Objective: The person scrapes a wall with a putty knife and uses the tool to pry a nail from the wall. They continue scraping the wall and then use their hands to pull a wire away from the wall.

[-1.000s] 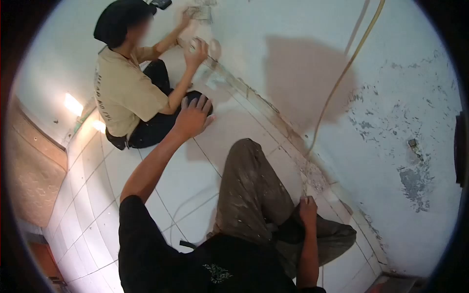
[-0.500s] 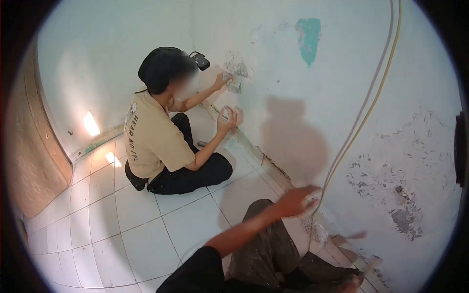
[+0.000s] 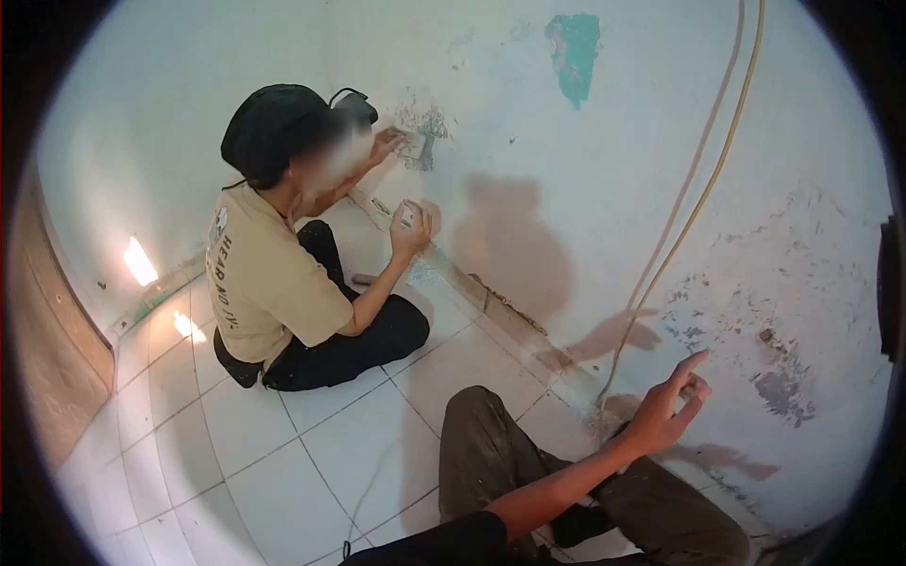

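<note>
My left hand reaches across from the lower middle, beside the patchy wall. Its index finger is stretched out and the other fingers are partly bent, with gaps between them. I can make out nothing held in it. Below it are my bent legs in dark brown trousers. A yellow cable hangs down the wall to the left of the hand. My right hand is outside the view.
A co-worker sits cross-legged on the tiled floor, one hand at a rough grey wall patch with a pale flat piece, the other raised around a whitish thing. A brown panel leans at the left.
My left hand has moved right and slightly down, past the cable, and its fingers have spread. The view has shifted right. The blurred shape at the bottom right has gone.
</note>
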The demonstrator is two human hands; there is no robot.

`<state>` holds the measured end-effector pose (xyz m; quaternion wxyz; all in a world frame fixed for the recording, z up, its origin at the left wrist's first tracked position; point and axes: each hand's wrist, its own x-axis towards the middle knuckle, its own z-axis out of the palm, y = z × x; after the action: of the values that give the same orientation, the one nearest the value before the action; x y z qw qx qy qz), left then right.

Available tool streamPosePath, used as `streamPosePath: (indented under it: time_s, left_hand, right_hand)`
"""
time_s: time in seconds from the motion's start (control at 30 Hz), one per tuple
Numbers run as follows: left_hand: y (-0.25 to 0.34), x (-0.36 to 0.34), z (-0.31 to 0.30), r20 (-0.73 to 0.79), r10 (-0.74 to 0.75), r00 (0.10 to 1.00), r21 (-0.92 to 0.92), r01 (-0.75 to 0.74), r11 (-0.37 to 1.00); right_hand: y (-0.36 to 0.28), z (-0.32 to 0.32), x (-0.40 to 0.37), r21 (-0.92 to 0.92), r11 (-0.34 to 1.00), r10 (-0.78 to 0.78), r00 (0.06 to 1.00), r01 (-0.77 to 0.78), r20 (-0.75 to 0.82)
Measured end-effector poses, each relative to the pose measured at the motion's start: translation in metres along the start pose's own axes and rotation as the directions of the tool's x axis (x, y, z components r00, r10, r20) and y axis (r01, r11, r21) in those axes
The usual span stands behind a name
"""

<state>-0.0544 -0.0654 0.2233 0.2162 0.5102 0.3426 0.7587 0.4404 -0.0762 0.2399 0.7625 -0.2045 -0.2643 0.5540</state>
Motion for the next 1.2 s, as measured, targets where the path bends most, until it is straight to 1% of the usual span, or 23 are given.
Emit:
streamPosePath:
  time_s: [0.07,0.1,0.13,0.2,0.27,0.33,0.37,0.4,0.43,0.47,0.53,0.57,0.63,0.67,0.73,0.8,0.87,0.9,0.97,1.0,1.07,1.1,1.2]
  left_hand:
    - [-0.016,-0.013,-0.001,-0.088,0.012,0.996,0.119,-0.001,0.993]
    - [-0.026,-0.021,0.001,-0.17,0.054,0.984,0.235,-0.013,0.972]
    - [-0.033,-0.03,0.004,-0.183,0.048,0.982,0.193,-0.012,0.981]
    - [-0.05,-0.046,0.015,-0.121,0.052,0.991,0.294,-0.015,0.956]
    - [-0.07,-0.071,0.031,-0.045,0.036,0.998,0.382,-0.016,0.924]
    - [-0.104,-0.094,0.041,0.498,-0.113,0.86,0.574,-0.229,0.786]
    - [-0.113,-0.099,0.042,0.509,-0.104,0.855,0.562,-0.238,0.792]
    - [-0.119,-0.104,0.042,0.531,-0.263,0.805,0.574,-0.114,0.811]
    - [-0.123,-0.107,0.043,0.553,-0.412,0.724,0.591,0.008,0.806]
    - [-0.129,-0.107,0.045,0.571,-0.401,0.717,0.58,-0.007,0.815]
    - [-0.14,-0.108,0.048,0.316,-0.198,0.928,0.523,0.004,0.852]
    - [-0.136,-0.103,0.049,0.319,-0.213,0.923,0.52,0.017,0.854]
    - [-0.116,-0.073,0.05,0.11,-0.069,0.992,0.525,0.001,0.851]
    - [-0.108,-0.056,0.048,0.135,-0.022,0.991,0.463,-0.043,0.885]
    - [-0.107,-0.035,0.045,0.134,-0.059,0.989,0.399,0.001,0.917]
    - [-0.112,-0.015,0.045,0.124,-0.092,0.988,0.342,0.045,0.939]
    - [-0.115,0.003,0.038,-0.065,0.18,0.982,0.59,-0.107,0.8]
    - [-0.115,0.006,0.033,-0.06,0.177,0.982,0.599,-0.106,0.794]
    - [-0.114,0.011,0.019,-0.084,0.467,0.88,0.757,-0.248,0.604]
    - [-0.103,0.014,0.012,-0.067,0.483,0.873,0.833,-0.217,0.509]
    - [-0.086,0.019,-0.006,-0.039,0.489,0.871,0.905,-0.176,0.386]
    - [-0.084,0.018,-0.017,-0.009,0.489,0.872,0.921,-0.183,0.343]
    - [-0.089,0.017,-0.037,0.083,0.473,0.877,0.946,-0.218,0.238]
  right_hand:
    - [0.009,-0.011,0.026,-0.087,0.996,-0.003,0.999,-0.002,-0.052]
    - [0.029,-0.008,0.04,-0.062,0.907,0.41,0.843,-0.416,0.348]
    - [0.054,0.018,0.039,-0.2,0.66,0.634,0.395,-0.724,0.665]
    - [0.104,0.088,0.013,-0.496,0.75,0.607,0.754,-0.438,0.252]
    - [0.161,0.126,0.015,-0.506,0.694,0.653,0.744,-0.513,0.141]
    - [0.209,0.153,0.012,-0.532,0.55,0.727,0.683,-0.643,-0.073]
    - [0.223,0.164,0.012,-0.595,0.446,0.772,0.624,-0.668,-0.121]
    - [0.234,0.159,0.019,-0.719,0.323,0.842,0.534,-0.616,-0.08]
    - [0.228,0.168,0.017,-0.715,0.333,0.831,0.55,-0.614,-0.085]
    - [0.224,0.186,0.009,-0.672,0.467,0.801,0.596,-0.574,0.048]
    - [0.217,0.206,0.015,-0.579,0.717,0.613,0.747,-0.388,0.258]
    - [0.208,0.224,0.014,-0.517,0.794,0.508,0.816,-0.32,0.275]
    - [0.2,0.238,0.029,-0.584,0.785,0.508,0.756,-0.208,0.413]
    - [0.203,0.241,0.036,-0.586,0.786,0.493,0.773,-0.198,0.401]
    - [0.211,0.246,0.047,-0.726,0.688,0.568,0.622,0.0,0.539]
    - [0.219,0.264,0.057,-0.846,0.527,0.696,0.529,0.082,0.486]
    - [0.228,0.284,0.061,-0.855,0.5,0.765,0.391,0.14,0.512]
    - [0.234,0.287,0.063,-0.852,0.507,0.764,0.389,0.13,0.514]
    - [0.253,0.288,0.072,-0.784,0.605,0.726,0.306,0.141,0.616]
    - [0.268,0.279,0.078,-0.781,0.613,0.731,0.288,0.12,0.619]
    - [0.304,0.247,0.08,-0.631,0.772,0.59,0.452,-0.075,0.669]
    - [0.31,0.242,0.079,-0.629,0.772,0.599,0.438,-0.093,0.67]
    - [0.328,0.232,0.064,-0.502,0.737,0.675,0.457,-0.452,0.579]
